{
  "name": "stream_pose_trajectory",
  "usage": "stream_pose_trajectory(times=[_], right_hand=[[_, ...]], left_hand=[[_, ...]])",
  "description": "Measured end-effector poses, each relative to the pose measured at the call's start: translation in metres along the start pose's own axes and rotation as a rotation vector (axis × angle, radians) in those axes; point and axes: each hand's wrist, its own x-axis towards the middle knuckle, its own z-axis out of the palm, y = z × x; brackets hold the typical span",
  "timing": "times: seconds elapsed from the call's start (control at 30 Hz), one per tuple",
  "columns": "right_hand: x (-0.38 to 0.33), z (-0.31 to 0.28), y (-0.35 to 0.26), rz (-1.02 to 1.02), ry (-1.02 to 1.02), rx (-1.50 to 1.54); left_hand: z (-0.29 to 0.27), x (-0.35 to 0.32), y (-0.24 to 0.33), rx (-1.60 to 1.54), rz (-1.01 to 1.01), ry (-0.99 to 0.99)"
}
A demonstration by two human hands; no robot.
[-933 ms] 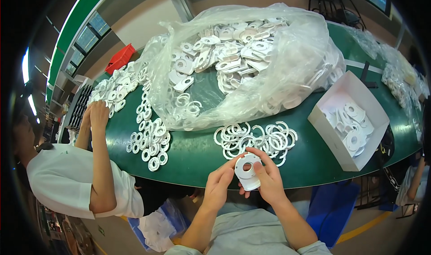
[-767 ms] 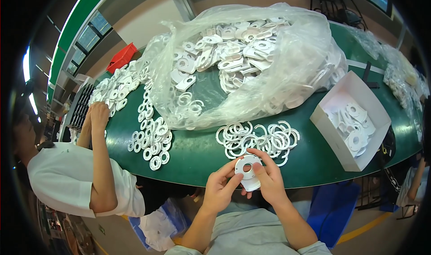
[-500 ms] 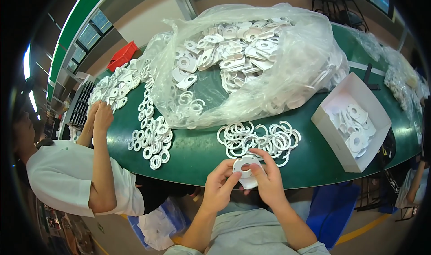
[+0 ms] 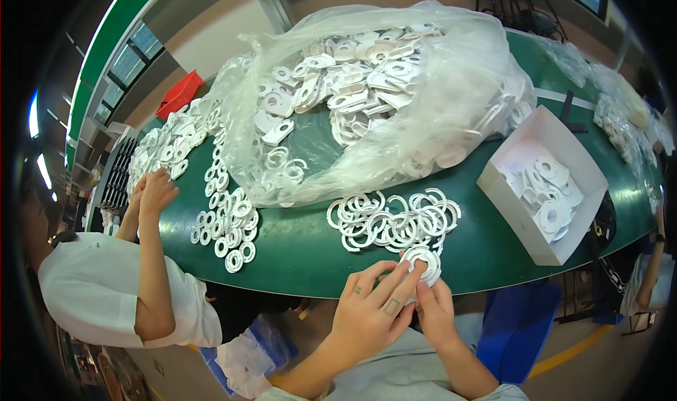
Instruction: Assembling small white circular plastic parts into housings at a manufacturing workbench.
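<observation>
Green table covered by clear plastic bag of white parts. White box set at right. Ring pile laid near edge. White ring pinched at table edge by left hand and right hand.

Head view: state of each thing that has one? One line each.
white ring part: pinched between both hands at the table edge
left hand: fingers closed on the ring part
right hand: fingers closed on the ring part
clear plastic bag: open, full of white parts
white cardboard box: open, partly filled
pile of white rings: loose on the green table
</observation>
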Motion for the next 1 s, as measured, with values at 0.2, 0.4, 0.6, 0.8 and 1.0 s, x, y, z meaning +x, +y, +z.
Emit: stream_pose_trajectory(times=[0.2, 0.4, 0.6, 0.8, 1.0], right_hand=[[0.006, -0.009, -0.028, -0.031, 0.187, -0.019], [-0.001, -0.028, -0.041, 0.175, 0.050, 0.073], [-0.004, -0.032, -0.048, 0.196, 0.031, 0.121], [0.004, -0.032, -0.045, 0.171, 0.013, 0.104], [0.009, -0.021, -0.043, 0.187, 0.001, 0.077]], left_hand=[[0.016, 0.024, -0.028, -0.247, 0.082, 0.162], [0.034, 0.081, -0.047, -0.029, 0.108, 0.029], [0.038, 0.076, -0.057, -0.023, 0.087, -0.016], [0.027, 0.064, -0.055, -0.451, -0.279, 0.060], [0.030, 0.052, -0.069, -0.931, -0.546, 0.220]])
